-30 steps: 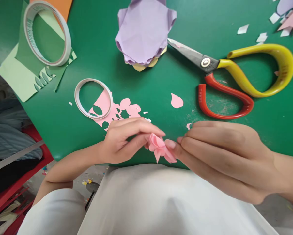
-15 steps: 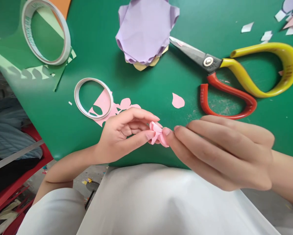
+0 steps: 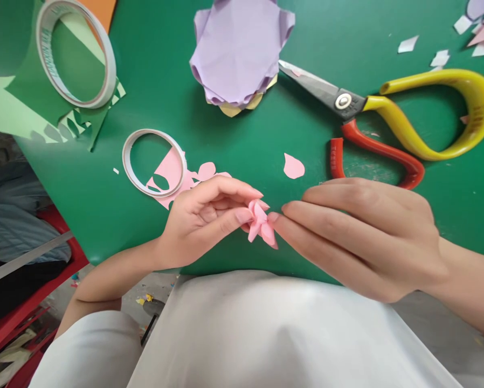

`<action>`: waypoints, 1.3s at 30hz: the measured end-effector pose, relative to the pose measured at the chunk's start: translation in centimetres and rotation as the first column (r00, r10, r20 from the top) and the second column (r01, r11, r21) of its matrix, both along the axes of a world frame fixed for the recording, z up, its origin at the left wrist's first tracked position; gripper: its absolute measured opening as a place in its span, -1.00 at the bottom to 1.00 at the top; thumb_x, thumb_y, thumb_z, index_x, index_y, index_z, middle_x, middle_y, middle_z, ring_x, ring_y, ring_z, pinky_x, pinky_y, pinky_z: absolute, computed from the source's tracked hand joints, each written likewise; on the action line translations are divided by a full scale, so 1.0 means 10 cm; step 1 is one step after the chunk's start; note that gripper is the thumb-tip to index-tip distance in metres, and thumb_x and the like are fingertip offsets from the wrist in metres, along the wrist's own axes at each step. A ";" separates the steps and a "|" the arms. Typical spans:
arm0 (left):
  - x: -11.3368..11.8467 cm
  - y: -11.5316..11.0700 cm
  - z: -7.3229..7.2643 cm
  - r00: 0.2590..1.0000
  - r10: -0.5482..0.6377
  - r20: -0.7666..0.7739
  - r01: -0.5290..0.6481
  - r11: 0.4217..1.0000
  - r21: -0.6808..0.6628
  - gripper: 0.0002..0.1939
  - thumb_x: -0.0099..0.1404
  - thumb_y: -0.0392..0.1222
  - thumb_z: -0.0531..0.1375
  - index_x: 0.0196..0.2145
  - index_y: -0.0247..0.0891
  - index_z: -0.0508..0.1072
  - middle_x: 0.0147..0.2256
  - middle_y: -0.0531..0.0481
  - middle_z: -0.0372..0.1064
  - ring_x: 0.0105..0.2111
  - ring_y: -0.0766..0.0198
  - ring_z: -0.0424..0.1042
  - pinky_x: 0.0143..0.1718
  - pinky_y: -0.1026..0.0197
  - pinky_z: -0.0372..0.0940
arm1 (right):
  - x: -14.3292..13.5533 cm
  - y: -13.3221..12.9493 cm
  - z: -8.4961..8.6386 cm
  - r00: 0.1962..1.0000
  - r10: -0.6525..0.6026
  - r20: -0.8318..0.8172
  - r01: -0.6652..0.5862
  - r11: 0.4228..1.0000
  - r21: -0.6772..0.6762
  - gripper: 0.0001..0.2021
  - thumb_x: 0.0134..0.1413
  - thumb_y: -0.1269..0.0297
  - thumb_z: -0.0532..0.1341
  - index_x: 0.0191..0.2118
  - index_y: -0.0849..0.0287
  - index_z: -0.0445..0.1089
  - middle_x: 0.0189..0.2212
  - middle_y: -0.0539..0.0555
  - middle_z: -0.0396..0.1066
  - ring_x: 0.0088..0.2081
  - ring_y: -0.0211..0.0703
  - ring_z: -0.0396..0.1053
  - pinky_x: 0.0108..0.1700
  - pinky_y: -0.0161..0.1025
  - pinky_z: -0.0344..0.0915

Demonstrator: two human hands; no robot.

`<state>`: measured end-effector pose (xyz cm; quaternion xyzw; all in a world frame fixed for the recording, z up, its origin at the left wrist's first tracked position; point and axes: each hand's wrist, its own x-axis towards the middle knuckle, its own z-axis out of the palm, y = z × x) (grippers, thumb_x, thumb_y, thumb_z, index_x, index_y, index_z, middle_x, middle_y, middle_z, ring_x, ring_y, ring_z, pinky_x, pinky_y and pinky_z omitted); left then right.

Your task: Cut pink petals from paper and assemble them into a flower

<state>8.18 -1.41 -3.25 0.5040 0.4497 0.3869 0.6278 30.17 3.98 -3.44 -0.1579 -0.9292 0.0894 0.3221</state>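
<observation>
A small pink paper flower (image 3: 262, 222) with curled petals is pinched between the thumb and fingers of my left hand (image 3: 209, 218), just over the table's near edge. From the other side, my right hand (image 3: 363, 231) has its thumb tip against a petal, fingers held close together; the fingertips' exact grip is partly hidden. Beyond the flower a loose pink paper petal (image 3: 294, 166) lies flat. Cut pink paper scraps (image 3: 205, 172) rest behind my left hand, partly under a narrow tape roll (image 3: 125, 161).
Large scissors (image 3: 343, 101) with yellow and red handles lie at right, blades touching a lilac paper flower (image 3: 237, 54). A wider tape roll (image 3: 110, 70) sits on green paper (image 3: 27, 86) at left. White paper bits (image 3: 407, 44) dot the far right.
My right hand has shifted slightly left and up, its fingers now nearer the scissors' red handle. The pink flower has turned a little in my fingers. Pale green paper at left has moved.
</observation>
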 end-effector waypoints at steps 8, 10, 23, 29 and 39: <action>0.02 -0.07 -0.10 0.986 0.024 -0.165 0.027 0.954 0.298 -0.60 0.20 -0.23 0.43 0.00 -0.21 0.52 -0.08 -0.15 0.56 -0.11 0.21 0.54 -0.21 0.29 0.59 | -0.05 -0.07 0.03 0.997 -0.040 0.072 0.029 0.989 0.145 -0.73 0.25 0.51 0.24 -0.47 0.12 0.49 -0.49 -0.01 0.46 -0.43 -0.27 0.32 -0.46 -0.29 0.31; 0.04 -0.07 -0.11 0.986 0.040 -0.164 0.012 0.952 0.306 -0.62 0.21 -0.30 0.41 -0.01 -0.23 0.52 -0.08 -0.16 0.56 -0.13 0.24 0.55 -0.22 0.31 0.58 | -0.04 -0.06 0.03 0.997 -0.046 0.054 0.043 0.997 0.064 -0.75 0.26 0.49 0.23 -0.45 0.12 0.49 -0.48 0.00 0.47 -0.42 -0.25 0.35 -0.45 -0.28 0.33; 0.05 -0.03 -0.09 0.996 0.043 -0.080 -0.023 0.974 0.227 -0.74 0.26 -0.35 0.36 -0.09 -0.21 0.52 -0.14 -0.12 0.56 -0.21 0.30 0.55 -0.26 0.31 0.57 | -0.01 -0.12 0.00 0.987 -0.149 -0.067 0.080 0.795 -0.602 -0.79 0.18 0.57 0.26 -0.23 0.07 0.45 -0.35 0.01 0.53 -0.37 -0.24 0.48 -0.25 -0.26 0.48; 0.04 -0.03 -0.09 0.995 0.051 -0.086 -0.029 0.971 0.238 -0.72 0.25 -0.38 0.35 -0.08 -0.20 0.52 -0.12 -0.10 0.56 -0.23 0.29 0.58 -0.25 0.28 0.56 | -0.02 -0.11 0.00 0.983 -0.150 -0.106 0.031 0.707 -0.707 -0.81 0.20 0.54 0.25 -0.23 0.07 0.48 -0.34 -0.01 0.56 -0.35 -0.23 0.52 -0.22 -0.24 0.50; 0.07 -0.01 -0.10 0.988 0.098 -0.123 -0.047 0.929 0.368 -0.73 0.25 -0.35 0.38 -0.11 -0.14 0.52 -0.26 -0.02 0.60 -0.16 0.19 0.63 -0.19 0.17 0.58 | -0.04 -0.15 0.01 0.969 -0.221 -0.114 0.045 0.605 -0.795 -0.85 0.21 0.49 0.29 -0.20 0.07 0.43 -0.39 -0.01 0.53 -0.40 -0.23 0.45 -0.41 -0.24 0.42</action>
